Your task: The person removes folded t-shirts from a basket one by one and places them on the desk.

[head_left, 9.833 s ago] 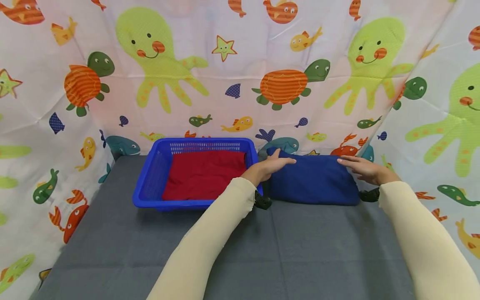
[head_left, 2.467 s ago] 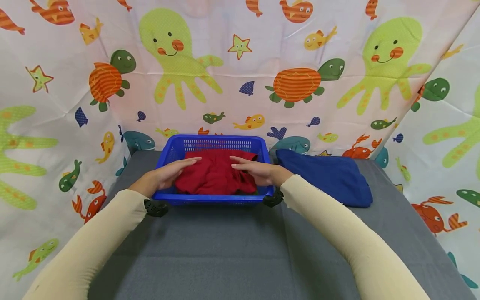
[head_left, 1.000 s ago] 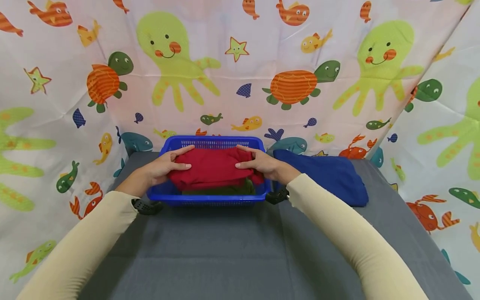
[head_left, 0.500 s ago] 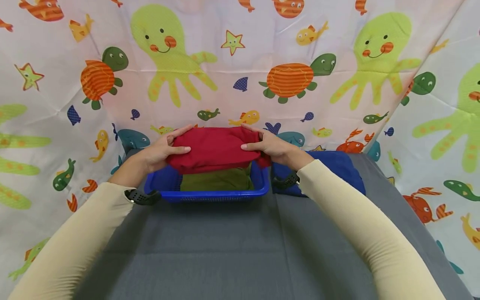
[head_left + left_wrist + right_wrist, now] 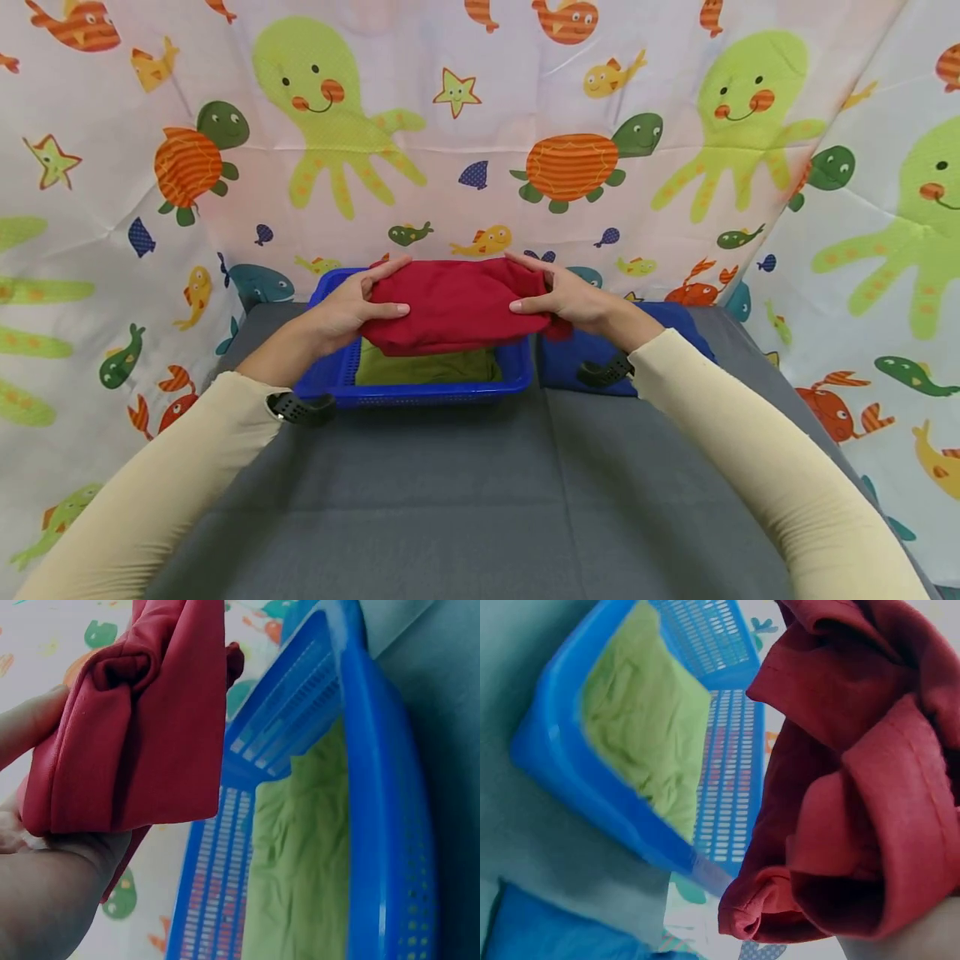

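A folded red garment [image 5: 457, 304] is held up above the blue plastic basket [image 5: 420, 393]. My left hand [image 5: 341, 312] grips its left end, thumb on the near face and fingers behind. At the right end my right hand [image 5: 581, 302] pinches it the same way. In the left wrist view the garment's folded layers [image 5: 165, 742] lie between thumb and palm. Loose folds [image 5: 832, 757] hang at the right end in the right wrist view and hide most of that hand. Inside the basket lies a folded green cloth [image 5: 420, 368], partly covered from the head camera by the red garment.
A folded blue cloth [image 5: 566, 367] lies on the grey table cover [image 5: 420, 483] just right of the basket, partly behind my right wrist. A white curtain [image 5: 487, 50] printed with sea animals stands close behind and on both sides.
Both hands left the blue cloth, reached into the basket and took hold of the red garment. They raised it, uncovering the green cloth, then shifted it slightly right.
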Action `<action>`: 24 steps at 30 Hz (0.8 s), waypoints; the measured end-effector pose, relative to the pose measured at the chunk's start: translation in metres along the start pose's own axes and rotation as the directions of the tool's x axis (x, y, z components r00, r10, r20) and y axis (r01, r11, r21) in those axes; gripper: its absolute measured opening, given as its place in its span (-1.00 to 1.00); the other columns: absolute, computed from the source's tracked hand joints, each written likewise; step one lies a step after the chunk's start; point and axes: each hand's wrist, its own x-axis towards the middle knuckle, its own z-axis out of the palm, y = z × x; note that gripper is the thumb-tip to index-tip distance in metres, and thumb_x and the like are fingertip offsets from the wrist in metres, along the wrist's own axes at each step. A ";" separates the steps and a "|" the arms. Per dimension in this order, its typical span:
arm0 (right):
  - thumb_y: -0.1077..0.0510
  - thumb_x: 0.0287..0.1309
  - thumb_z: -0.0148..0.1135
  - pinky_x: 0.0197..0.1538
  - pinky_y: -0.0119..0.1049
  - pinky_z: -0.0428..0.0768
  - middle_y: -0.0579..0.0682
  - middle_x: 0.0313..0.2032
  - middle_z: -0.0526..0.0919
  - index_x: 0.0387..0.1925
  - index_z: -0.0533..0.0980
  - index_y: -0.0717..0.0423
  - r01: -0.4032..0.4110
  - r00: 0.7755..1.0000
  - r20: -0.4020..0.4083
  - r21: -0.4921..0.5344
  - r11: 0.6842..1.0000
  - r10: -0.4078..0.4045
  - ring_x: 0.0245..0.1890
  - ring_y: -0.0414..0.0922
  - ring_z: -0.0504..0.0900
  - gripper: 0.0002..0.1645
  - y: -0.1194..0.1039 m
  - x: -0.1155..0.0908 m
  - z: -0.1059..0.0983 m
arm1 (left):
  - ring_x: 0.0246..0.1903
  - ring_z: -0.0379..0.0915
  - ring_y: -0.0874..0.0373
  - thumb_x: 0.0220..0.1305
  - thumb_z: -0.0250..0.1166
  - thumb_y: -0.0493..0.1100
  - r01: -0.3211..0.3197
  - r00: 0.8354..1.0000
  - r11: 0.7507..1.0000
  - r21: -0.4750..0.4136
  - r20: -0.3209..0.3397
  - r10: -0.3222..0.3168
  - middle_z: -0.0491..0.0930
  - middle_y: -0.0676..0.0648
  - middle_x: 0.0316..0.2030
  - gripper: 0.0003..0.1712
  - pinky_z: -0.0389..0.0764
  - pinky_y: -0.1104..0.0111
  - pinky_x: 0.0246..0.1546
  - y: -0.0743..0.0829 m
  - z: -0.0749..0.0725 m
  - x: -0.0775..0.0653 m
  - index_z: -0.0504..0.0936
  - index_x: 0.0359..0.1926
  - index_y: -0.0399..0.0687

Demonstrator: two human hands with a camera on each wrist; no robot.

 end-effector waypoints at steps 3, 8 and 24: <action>0.24 0.36 0.22 -0.07 -0.36 0.71 0.11 0.26 0.45 0.63 -0.08 -0.27 0.002 1.000 0.008 -0.032 0.999 -0.002 0.03 -0.14 0.63 0.01 0.004 -0.009 -0.002 | 0.25 0.37 0.06 0.41 0.18 -0.38 -0.006 1.000 1.000 0.002 0.000 0.006 0.19 -0.11 0.44 -0.08 0.73 0.36 -0.07 -0.002 0.009 -0.001 0.04 0.61 0.33; 0.22 0.34 0.25 -0.08 -0.33 0.72 0.07 0.27 0.43 0.61 -0.05 -0.33 -0.007 1.000 -0.005 -0.058 0.998 0.007 0.07 -0.11 0.60 0.01 0.008 -0.025 -0.007 | 0.34 0.31 -0.03 0.40 0.19 -0.41 -0.015 1.000 0.998 -0.054 0.018 0.016 0.18 -0.13 0.48 -0.07 0.74 0.32 -0.05 -0.004 0.025 -0.002 0.07 0.59 0.37; 0.16 0.33 0.29 -0.06 -0.34 0.69 0.06 0.25 0.40 0.63 -0.11 -0.29 0.006 1.000 -0.027 -0.168 0.986 -0.011 0.10 -0.13 0.52 0.06 0.024 -0.072 -0.035 | 0.33 0.35 -0.10 0.32 0.28 -0.42 -0.047 0.999 0.999 -0.001 -0.013 0.047 0.29 -0.17 0.40 -0.01 0.74 0.33 -0.08 -0.009 0.085 0.012 0.11 0.58 0.40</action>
